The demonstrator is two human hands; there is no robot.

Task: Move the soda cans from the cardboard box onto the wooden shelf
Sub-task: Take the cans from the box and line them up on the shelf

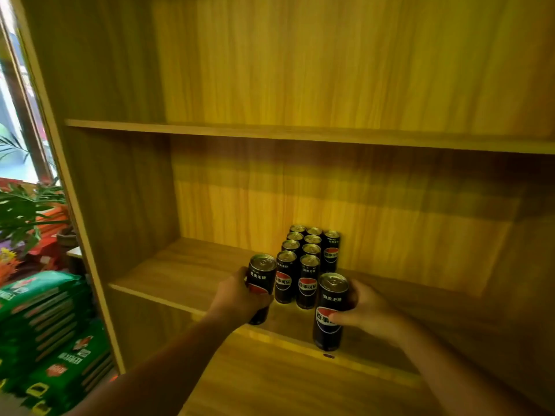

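Several black soda cans (306, 259) stand in rows on the middle board of the wooden shelf (168, 274). My left hand (237, 295) grips a black can (262, 274) at the front left of the rows, upright and near the board's front edge. My right hand (366, 310) holds another black can (330, 307) upright at the front right, its base at the board's front edge. The cardboard box is out of sight.
An upper shelf board (300, 135) runs above the cans. The shelf's left side panel (75, 205) stands beside stacked green packages (45, 319) and potted plants (24, 211). Bare board lies to the left and right of the can rows.
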